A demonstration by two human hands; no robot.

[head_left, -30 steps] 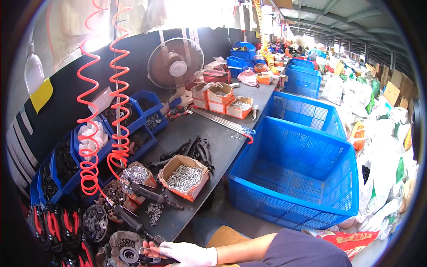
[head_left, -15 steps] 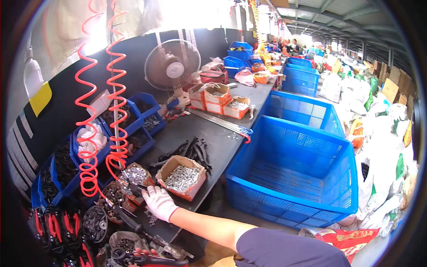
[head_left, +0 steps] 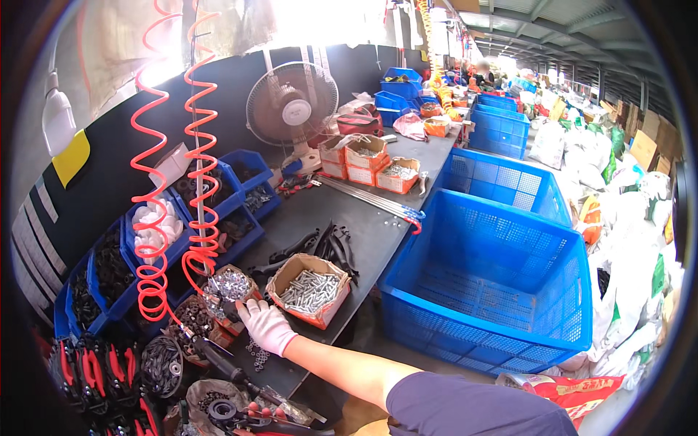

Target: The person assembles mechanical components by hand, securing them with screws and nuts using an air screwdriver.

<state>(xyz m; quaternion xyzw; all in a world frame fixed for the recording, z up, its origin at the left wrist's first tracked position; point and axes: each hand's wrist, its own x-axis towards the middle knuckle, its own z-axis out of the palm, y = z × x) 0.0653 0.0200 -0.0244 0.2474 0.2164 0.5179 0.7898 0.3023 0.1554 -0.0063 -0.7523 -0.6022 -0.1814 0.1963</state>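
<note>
My right hand (head_left: 267, 327), in a white glove, reaches across the bench. Its fingers are stretched and slightly apart, the tips at the near edge of a small carton of shiny metal pieces (head_left: 230, 285). A dark patch by the fingertips is too unclear to name. Beside the hand stands a carton of silvery pins (head_left: 311, 289). Small nuts (head_left: 258, 354) lie loose below the wrist. At the bottom edge, only reddish fingertips of my left hand (head_left: 267, 412) show, curled over a black part with a round end (head_left: 222, 410).
A black power driver (head_left: 218, 361) lies along the bench's near left, under coiled red hoses (head_left: 203, 145). Black-and-red tools (head_left: 91, 370) are heaped at left. Blue bins (head_left: 156, 232), a fan (head_left: 292, 109) and black handles (head_left: 338, 247) stand or lie farther back. Large blue crates (head_left: 487, 283) line the right.
The view has shifted, moving the bench rightward in the picture. My right hand stays by the carton of metal pieces, drawn slightly back. My left fingertips and the black part appear farther right.
</note>
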